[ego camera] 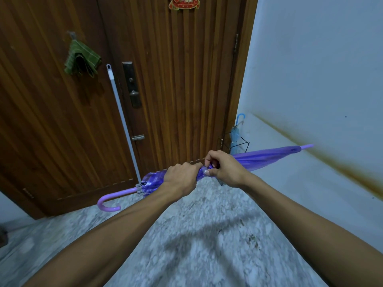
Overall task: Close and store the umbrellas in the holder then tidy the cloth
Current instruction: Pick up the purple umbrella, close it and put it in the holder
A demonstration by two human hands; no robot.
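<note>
From the head camera, the person holds a purple umbrella (259, 159) crosswise at arm's reach, folded, its hooked handle out beyond the left hand (179, 176) and its tip out beyond the right hand (222, 167). The left hand is clamped round the gathered canopy; the right hand, just beside it and almost touching, is pinched shut on what looks like the small closing strap, thumb pressed flat against the fabric. The step in hand appears to be fastening the folded canopy so it stays closed. Beyond the right hand, in the corner by the wall, stands a black wire holder (240, 145) with a blue umbrella (236, 131) already in it. Up and away from the left hand, a green cloth (81, 60) hangs bunched from a hook on the wooden door (182, 79), and a white pole (122, 121) leans beside it. Next, the strap likely needs securing, then the umbrella must be swung tip-down and lowered into the holder next to the blue one.
</note>
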